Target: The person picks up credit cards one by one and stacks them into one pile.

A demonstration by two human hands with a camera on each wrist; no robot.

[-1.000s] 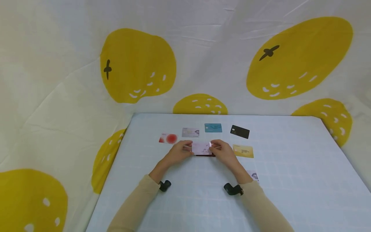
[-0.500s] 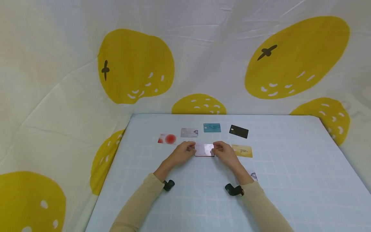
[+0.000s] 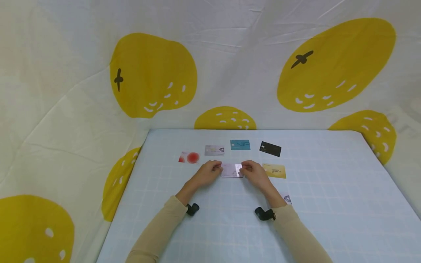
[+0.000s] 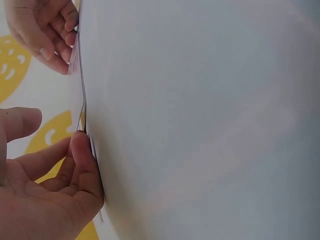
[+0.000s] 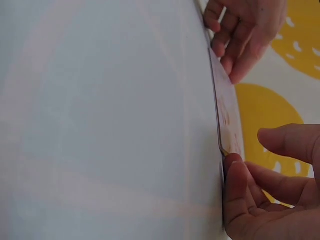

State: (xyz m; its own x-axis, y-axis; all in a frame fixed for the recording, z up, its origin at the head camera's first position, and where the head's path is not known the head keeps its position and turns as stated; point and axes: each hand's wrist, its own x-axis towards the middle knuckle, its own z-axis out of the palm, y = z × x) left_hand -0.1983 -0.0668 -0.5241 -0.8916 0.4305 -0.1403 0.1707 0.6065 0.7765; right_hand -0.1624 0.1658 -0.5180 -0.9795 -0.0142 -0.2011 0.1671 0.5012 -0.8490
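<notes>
Both hands are at a pale pink bank card (image 3: 231, 170) in the middle of the table. My left hand (image 3: 209, 171) holds its left end, with fingertips at the short edge. On the opposite short edge, my right hand (image 3: 253, 171) grips the other end. A thin dark line shows along the card's near edge. In the right wrist view the pink card (image 5: 227, 107) runs between the two hands, close over the tabletop, its printed face partly showing. The left wrist view sees the card edge-on, with the left hand (image 4: 55, 185) at its nearer end.
Around them lie a white card with a red circle (image 3: 189, 157), a silver card (image 3: 214, 150), a teal card (image 3: 240, 144), a black card (image 3: 270, 148) and a yellow card (image 3: 274, 170). The right forearm partly covers another pale card (image 3: 287, 198). A lemon-print cloth hangs behind the table.
The pink card has shifted slightly right and come down over a dark card, of which only a thin edge shows now. Both hands stay at its ends, almost still since half a second ago.
</notes>
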